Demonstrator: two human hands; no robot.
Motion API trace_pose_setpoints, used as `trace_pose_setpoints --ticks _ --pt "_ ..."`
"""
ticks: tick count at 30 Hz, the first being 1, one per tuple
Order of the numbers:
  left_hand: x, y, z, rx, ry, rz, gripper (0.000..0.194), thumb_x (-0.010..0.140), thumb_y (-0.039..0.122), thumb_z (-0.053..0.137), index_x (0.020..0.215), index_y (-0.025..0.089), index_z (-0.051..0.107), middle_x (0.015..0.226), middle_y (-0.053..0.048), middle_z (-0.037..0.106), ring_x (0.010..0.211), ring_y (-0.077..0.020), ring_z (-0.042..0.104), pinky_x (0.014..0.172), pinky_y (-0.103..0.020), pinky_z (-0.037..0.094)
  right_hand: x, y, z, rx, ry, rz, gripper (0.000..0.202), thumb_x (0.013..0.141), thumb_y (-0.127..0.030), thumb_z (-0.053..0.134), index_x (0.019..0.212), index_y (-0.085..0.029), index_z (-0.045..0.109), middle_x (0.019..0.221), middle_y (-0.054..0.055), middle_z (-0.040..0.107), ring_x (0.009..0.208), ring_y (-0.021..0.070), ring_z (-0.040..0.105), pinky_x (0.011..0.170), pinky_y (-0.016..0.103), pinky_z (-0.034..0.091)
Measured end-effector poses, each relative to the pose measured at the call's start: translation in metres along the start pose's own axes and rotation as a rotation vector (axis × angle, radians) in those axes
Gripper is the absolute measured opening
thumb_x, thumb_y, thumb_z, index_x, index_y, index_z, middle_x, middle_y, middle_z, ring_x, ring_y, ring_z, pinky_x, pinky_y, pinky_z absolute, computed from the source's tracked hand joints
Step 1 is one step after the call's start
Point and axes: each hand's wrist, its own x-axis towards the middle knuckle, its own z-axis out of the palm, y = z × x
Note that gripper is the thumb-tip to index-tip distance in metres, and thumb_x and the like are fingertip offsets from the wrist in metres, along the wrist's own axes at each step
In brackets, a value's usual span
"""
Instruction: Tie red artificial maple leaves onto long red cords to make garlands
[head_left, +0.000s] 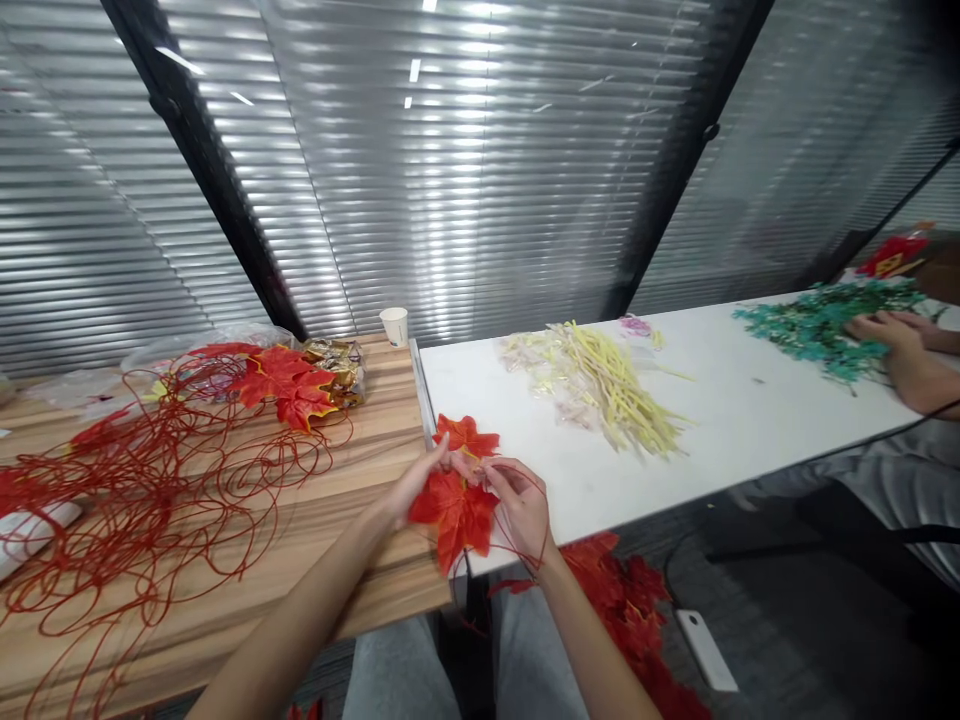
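Over the seam between the two tables, my left hand pinches red artificial maple leaves near their yellow stem. One leaf hangs below the fingers and another spreads above them. Close beside it, my right hand has thumb and fingertips closed on a thin red cord that loops around the hand and trails down. The fingertips of both hands nearly meet at the stem. Exactly how the cord passes around the stem is hidden by the fingers.
Tangled red cord covers the wooden table's left side, with maple leaves behind. A paper cup stands at the back. Yellow stems lie on the white table. Red leaves hang below the edge. Another person's hands touch green foliage.
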Motion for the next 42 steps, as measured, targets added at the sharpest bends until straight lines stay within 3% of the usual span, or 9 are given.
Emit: trace_pose_setpoints --ticks 3,6,14,27,42 --pt "0.001 -0.003 0.000 0.128 0.007 0.075 0.025 0.067 0.037 0.065 0.069 0.012 0.061 0.068 -0.002 0.061 0.068 -0.0115 0.055 0.071 -0.023 0.041 -0.001 -0.001 0.001 0.002 -0.003 0.012 0.013 0.075 -0.030 0.059 0.080 -0.017 0.062 0.077 0.004 0.066 0.073 0.0168 0.061 0.070 0.029 0.048" --pt "0.003 -0.008 -0.002 0.109 0.025 0.062 0.030 0.060 0.028 0.073 0.083 0.014 0.060 0.066 -0.001 0.060 0.062 -0.0098 0.054 0.065 -0.022 0.041 -0.001 0.001 0.001 0.003 0.046 -0.004 0.013 0.076 -0.029 0.058 0.080 -0.017 0.061 0.080 0.004 0.065 0.074 0.0167 0.060 0.069 0.028 0.047" --pt "0.004 -0.012 -0.001 0.228 0.029 0.027 0.026 0.061 0.029 0.071 0.081 0.012 0.066 0.073 -0.006 0.066 0.066 -0.0126 0.057 0.066 -0.025 0.044 -0.002 -0.005 0.002 -0.061 0.071 -0.008 0.016 0.078 -0.032 0.055 0.080 -0.017 0.061 0.082 0.006 0.064 0.074 0.0175 0.059 0.061 0.027 0.048" --pt "0.008 -0.009 0.005 0.413 0.083 0.144 0.024 0.062 0.031 0.069 0.076 0.012 0.067 0.076 -0.007 0.067 0.067 -0.0137 0.058 0.064 -0.024 0.044 -0.002 -0.004 0.000 -0.001 0.044 -0.028 0.015 0.079 -0.032 0.054 0.081 -0.018 0.058 0.087 0.006 0.065 0.076 0.0171 0.060 0.064 0.028 0.049" --pt "0.008 -0.011 0.005 0.450 0.063 0.150 0.025 0.062 0.033 0.069 0.077 0.013 0.069 0.074 -0.006 0.067 0.065 -0.0141 0.058 0.063 -0.024 0.044 -0.002 -0.009 0.000 -0.083 0.016 -0.043 0.017 0.080 -0.032 0.052 0.081 -0.017 0.059 0.086 0.007 0.064 0.075 0.0167 0.059 0.064 0.028 0.050"
